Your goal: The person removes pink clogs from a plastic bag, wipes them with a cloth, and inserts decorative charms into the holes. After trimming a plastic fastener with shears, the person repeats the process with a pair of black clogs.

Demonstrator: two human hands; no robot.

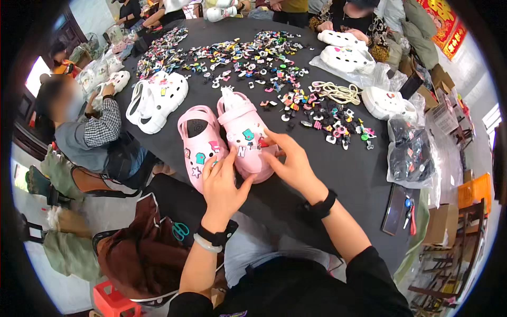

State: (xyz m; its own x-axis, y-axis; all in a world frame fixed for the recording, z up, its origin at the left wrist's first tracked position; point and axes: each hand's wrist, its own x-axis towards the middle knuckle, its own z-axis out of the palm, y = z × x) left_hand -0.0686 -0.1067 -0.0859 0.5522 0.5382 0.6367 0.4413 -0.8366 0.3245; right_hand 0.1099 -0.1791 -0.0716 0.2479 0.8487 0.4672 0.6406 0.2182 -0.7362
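Observation:
Two pink clogs stand side by side at the near edge of the black table, toes toward me. The right pink clog (246,132) carries small charms, a green one and a white letter among them, with white stuffing in its heel. My left hand (224,185) is closed about its toe and left side, some fingers lying over the left pink clog (196,142). That clog has a star and other charms on its upper. On the right clog's other side, my right hand (290,161) grips with thumb and fingers near a red charm.
Loose charms (227,55) are heaped across the black table (311,203). White clogs (160,100) lie at left, others (346,59) at far right. Cords (338,92), a bagged dark bundle (411,150) and scissors (408,208) lie at right. A co-worker (90,127) sits at left.

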